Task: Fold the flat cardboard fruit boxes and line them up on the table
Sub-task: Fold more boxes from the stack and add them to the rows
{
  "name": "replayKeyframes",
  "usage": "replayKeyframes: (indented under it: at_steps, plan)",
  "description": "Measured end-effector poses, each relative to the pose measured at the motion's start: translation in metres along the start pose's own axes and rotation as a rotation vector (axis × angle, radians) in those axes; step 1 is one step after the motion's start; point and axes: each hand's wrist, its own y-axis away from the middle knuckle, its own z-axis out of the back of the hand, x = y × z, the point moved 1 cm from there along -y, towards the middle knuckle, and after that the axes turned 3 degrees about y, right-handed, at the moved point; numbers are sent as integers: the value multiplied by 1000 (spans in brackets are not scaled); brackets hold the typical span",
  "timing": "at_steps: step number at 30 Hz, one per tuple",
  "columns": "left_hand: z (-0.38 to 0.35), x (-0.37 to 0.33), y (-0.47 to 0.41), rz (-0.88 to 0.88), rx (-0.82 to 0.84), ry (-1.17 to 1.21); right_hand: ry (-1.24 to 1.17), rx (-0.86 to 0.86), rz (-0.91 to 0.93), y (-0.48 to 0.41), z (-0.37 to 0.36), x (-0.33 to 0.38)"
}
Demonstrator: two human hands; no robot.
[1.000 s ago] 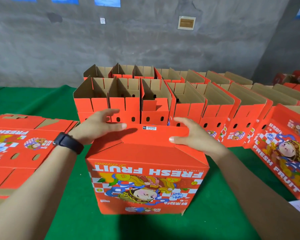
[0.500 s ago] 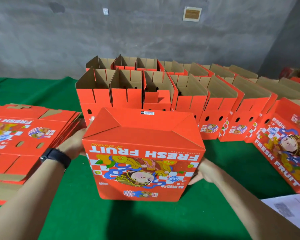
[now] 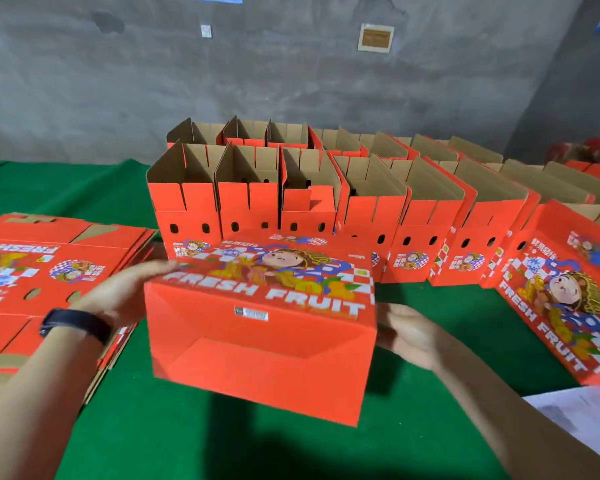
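A red folded fruit box (image 3: 260,344) hangs in the air between my hands, tipped so its closed bottom faces me and the "FRESH FRUIT" print faces up. My left hand (image 3: 125,296), with a black wristband, presses flat against the box's left side, fingers straight. My right hand (image 3: 406,334) supports the right side with its fingers behind the box, partly hidden. A stack of flat boxes (image 3: 49,271) lies at the left. Two rows of folded open-topped boxes (image 3: 326,209) stand behind.
Green cloth (image 3: 222,445) covers the table. Another printed box (image 3: 568,296) leans at the right end of the row. White paper (image 3: 582,414) lies at the lower right. A grey concrete wall (image 3: 291,81) rises behind the rows.
My hands left the closed flaps, took the box by its sides, lifted it and tipped it over, so the folded bottom now faces me.
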Motion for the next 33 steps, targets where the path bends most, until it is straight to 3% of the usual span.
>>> replayKeyframes:
  at_steps: [5,7,11,19,24,26,29,33]
  plan:
    - [-7,19,-4,85,131,-128,56,-94,86,1,3,-9]
    - [-5,29,-11,170,132,-186,77,-102,122,4,3,-6]
    - [-3,41,-21,169,74,-275,66,-61,119,3,0,-4]
    - [-22,48,-42,2,-163,-190,-21,5,111,-11,1,-11]
    - [-29,58,-59,-25,-465,-733,184,-35,171,-16,-6,-21]
    - [-36,57,-62,-22,-423,-649,256,-105,184,-17,-6,-28]
    - [-57,53,-60,-54,-237,-255,384,-165,233,-16,-7,-44]
    - [-94,46,-56,72,-107,10,516,-292,337,-20,-27,-57]
